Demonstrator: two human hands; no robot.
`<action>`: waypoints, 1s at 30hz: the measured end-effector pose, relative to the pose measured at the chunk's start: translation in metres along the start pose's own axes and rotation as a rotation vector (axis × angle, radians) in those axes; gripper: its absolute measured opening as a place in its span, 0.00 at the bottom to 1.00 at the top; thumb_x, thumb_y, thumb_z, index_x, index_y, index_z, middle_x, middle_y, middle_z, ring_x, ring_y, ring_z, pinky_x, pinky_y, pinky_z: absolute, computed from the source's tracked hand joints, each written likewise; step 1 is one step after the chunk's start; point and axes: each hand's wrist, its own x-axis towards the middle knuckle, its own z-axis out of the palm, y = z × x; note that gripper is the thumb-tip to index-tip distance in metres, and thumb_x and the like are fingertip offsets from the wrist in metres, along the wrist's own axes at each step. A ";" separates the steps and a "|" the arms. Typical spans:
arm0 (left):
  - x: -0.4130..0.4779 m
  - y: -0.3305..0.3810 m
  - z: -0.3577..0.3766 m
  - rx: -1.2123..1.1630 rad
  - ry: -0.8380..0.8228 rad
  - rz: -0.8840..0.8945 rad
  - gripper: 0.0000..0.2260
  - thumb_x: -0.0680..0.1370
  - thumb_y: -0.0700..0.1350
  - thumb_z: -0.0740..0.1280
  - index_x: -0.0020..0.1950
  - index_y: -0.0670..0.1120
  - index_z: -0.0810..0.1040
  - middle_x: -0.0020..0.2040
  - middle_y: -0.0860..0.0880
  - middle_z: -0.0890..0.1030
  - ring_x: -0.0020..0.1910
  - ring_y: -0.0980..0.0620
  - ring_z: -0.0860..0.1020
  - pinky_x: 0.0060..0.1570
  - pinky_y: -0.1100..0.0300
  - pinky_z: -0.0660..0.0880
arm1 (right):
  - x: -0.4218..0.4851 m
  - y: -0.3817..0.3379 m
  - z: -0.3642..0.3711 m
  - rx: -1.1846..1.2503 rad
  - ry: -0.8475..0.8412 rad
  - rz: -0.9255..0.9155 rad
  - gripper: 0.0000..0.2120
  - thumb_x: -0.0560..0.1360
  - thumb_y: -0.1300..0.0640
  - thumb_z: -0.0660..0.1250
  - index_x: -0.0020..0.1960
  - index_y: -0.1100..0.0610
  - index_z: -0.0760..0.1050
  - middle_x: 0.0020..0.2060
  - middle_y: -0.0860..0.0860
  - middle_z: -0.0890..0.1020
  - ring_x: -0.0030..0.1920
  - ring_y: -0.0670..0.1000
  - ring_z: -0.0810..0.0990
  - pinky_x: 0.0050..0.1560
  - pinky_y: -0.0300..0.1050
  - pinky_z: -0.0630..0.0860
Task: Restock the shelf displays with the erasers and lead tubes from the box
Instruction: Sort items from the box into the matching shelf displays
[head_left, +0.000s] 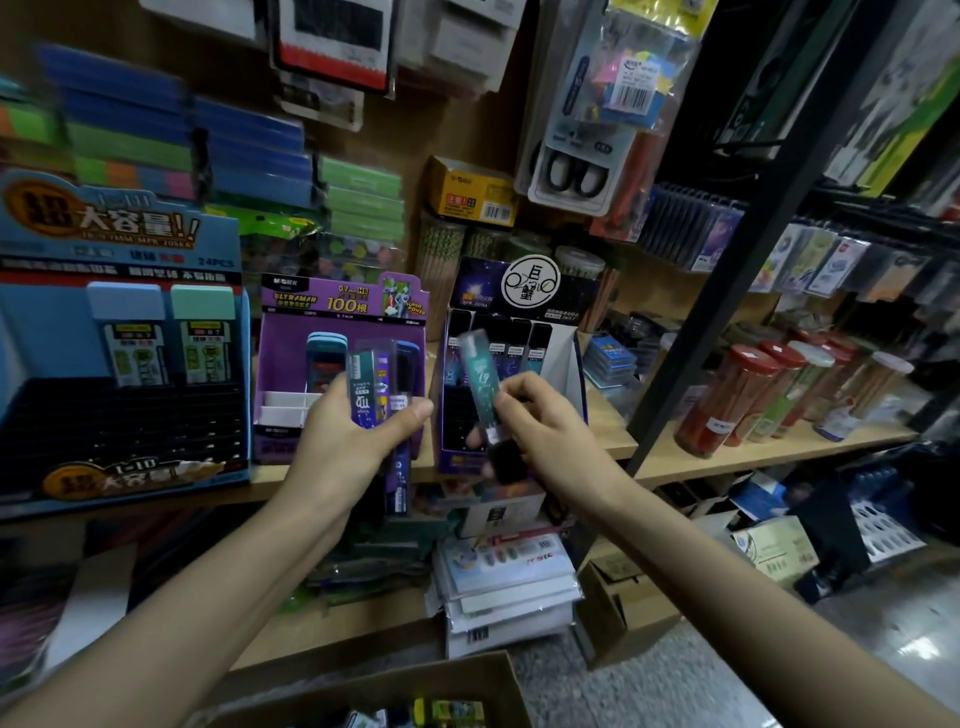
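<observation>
My left hand (345, 434) grips a bundle of several lead tubes (376, 387), teal, purple and dark blue, in front of the purple display (291, 358) on the shelf. My right hand (540, 415) pinches a single teal lead tube (480, 376), tilted, with a black end hanging below the fingers. It is held in front of the dark starry display (519, 312), which has several dark tubes standing in its back row. The cardboard box (467, 675) sits at the bottom of the view with a few small packs showing inside.
A big blue display (119, 332) with two tubes stands at the left on the wooden shelf (727, 457). Jars of pencils (748, 400) stand at the right beyond a black upright post (727, 291). Stacked packets (504, 587) lie on the lower shelf; boxes sit on the floor.
</observation>
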 end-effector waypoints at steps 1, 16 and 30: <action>0.001 0.000 -0.001 -0.004 0.013 0.005 0.13 0.71 0.42 0.74 0.53 0.48 0.77 0.45 0.52 0.84 0.42 0.59 0.82 0.37 0.72 0.75 | -0.001 0.003 -0.005 -0.054 -0.033 -0.003 0.08 0.81 0.55 0.57 0.52 0.59 0.70 0.39 0.55 0.81 0.32 0.53 0.79 0.33 0.45 0.75; 0.003 -0.017 0.005 0.084 0.016 -0.027 0.11 0.70 0.43 0.74 0.49 0.51 0.76 0.39 0.53 0.83 0.36 0.61 0.81 0.35 0.67 0.73 | 0.047 -0.012 -0.131 -0.653 0.335 -0.114 0.05 0.74 0.62 0.68 0.50 0.61 0.77 0.42 0.54 0.79 0.40 0.49 0.76 0.45 0.43 0.75; 0.004 -0.015 0.002 0.103 0.004 -0.007 0.11 0.70 0.45 0.74 0.49 0.53 0.77 0.42 0.57 0.84 0.39 0.61 0.82 0.36 0.68 0.73 | 0.120 -0.004 -0.123 -1.248 -0.070 -0.152 0.09 0.76 0.63 0.65 0.55 0.65 0.74 0.53 0.60 0.79 0.55 0.58 0.77 0.53 0.47 0.71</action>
